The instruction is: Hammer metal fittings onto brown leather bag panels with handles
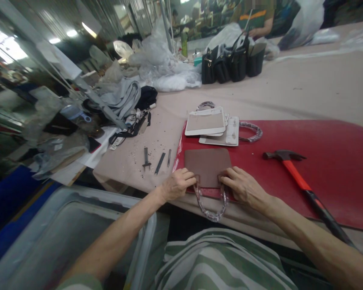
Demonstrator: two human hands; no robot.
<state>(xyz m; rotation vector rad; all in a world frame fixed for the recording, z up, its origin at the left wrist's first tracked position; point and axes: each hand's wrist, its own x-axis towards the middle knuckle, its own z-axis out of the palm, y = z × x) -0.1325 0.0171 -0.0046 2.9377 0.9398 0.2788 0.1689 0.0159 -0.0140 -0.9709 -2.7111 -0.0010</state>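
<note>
A brown bag panel (pixel 208 163) lies flat on a red mat (pixel 329 169) near the table's front edge. Its plastic-wrapped handle (pixel 212 214) loops toward me and hangs over that edge. My left hand (pixel 178 184) pinches the handle's left end where it meets the panel. At the right end, my right hand (pixel 243 185) is closed in the same way. Fingertips cover parts of both joints. Behind the panel is a small stack of pale panels (pixel 205 121), with another wrapped handle (pixel 251 132) sticking out to the right.
A hammer (pixel 296 175) with a red and black grip lies right of my right hand. Left of the mat are small metal tools (pixel 160 163) and scattered bits. Black bags (pixel 232 62) stand at the back, near another person (pixel 260 22). A plastic bin (pixel 87 217) sits below left.
</note>
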